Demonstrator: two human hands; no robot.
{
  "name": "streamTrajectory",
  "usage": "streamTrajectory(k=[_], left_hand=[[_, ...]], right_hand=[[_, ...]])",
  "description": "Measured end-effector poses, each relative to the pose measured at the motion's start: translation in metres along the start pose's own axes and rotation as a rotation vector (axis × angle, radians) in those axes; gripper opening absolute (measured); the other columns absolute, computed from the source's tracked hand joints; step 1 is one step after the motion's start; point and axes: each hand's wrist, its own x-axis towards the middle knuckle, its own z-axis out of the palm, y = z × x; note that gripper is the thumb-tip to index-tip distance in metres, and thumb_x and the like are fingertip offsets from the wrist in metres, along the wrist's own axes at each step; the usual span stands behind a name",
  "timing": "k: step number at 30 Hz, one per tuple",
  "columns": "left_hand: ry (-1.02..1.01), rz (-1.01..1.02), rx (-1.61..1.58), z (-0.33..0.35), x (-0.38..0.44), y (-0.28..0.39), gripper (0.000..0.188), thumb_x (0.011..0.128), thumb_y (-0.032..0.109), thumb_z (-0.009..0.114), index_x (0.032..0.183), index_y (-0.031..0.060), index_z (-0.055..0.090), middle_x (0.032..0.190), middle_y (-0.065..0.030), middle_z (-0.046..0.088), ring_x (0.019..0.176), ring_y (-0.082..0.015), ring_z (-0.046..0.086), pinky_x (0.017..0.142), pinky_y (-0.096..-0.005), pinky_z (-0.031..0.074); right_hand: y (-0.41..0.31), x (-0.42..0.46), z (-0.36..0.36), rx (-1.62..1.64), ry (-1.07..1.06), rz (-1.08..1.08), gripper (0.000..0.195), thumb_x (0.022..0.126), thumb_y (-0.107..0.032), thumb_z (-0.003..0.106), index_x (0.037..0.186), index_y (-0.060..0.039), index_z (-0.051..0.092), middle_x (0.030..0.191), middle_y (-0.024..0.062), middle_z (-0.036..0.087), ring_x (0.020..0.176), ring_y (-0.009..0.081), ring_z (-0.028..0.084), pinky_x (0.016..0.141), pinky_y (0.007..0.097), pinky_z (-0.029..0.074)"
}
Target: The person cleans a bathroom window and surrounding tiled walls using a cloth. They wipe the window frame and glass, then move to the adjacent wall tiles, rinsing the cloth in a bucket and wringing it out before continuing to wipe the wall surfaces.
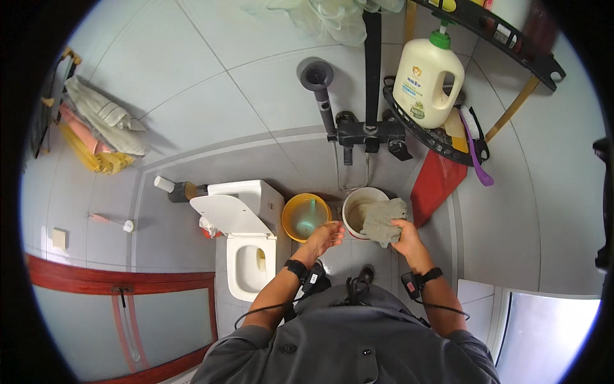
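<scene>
A greyish-green cloth [383, 222] hangs from my right hand [408, 238], which grips its right edge. The cloth spreads over the right part of a white bucket [352, 211] and hides part of its rim. My left hand [326, 237] holds nothing, its fingers slightly bent and pointing toward the bucket. Just beyond that hand stands a yellow basin [286, 220], with a translucent green dipper [307, 223] inside.
Left of the basin is a white toilet [233, 283] with its lid raised. A black shower mixer [369, 134] juts from the wall ahead. At upper right, a corner rack [431, 141] carries a large pump bottle [422, 81] and a purple-handled brush [475, 153].
</scene>
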Motion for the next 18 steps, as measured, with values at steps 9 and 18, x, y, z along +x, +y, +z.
streamTrajectory(k=[9, 18], left_hand=[[-0.101, -0.123, 0.078, -0.020, 0.033, 0.013, 0.025, 0.105, 0.024, 0.053, 0.124, 0.0081, 0.059, 0.108, -0.0047, 0.068, 0.091, -0.0174, 0.066, 0.082, -0.0352, 0.057], [-0.164, -0.096, 0.190, -0.073, 0.039, 0.053, 0.027, 0.104, 0.029, 0.057, 0.122, 0.0106, 0.062, 0.110, -0.0036, 0.069, 0.090, -0.0150, 0.066, 0.080, -0.0337, 0.056]], right_hand=[[-0.025, -0.012, 0.066, -0.020, 0.012, -0.280, 0.044, 0.101, -0.022, 0.061, 0.140, -0.0027, 0.052, 0.139, 0.0125, 0.059, 0.129, 0.0318, 0.057, 0.110, 0.0477, 0.046], [-0.012, 0.040, 0.145, -0.072, 0.260, -0.615, 0.049, 0.096, -0.013, 0.065, 0.142, -0.0058, 0.048, 0.130, 0.0117, 0.061, 0.117, 0.0267, 0.061, 0.096, 0.0413, 0.051]])
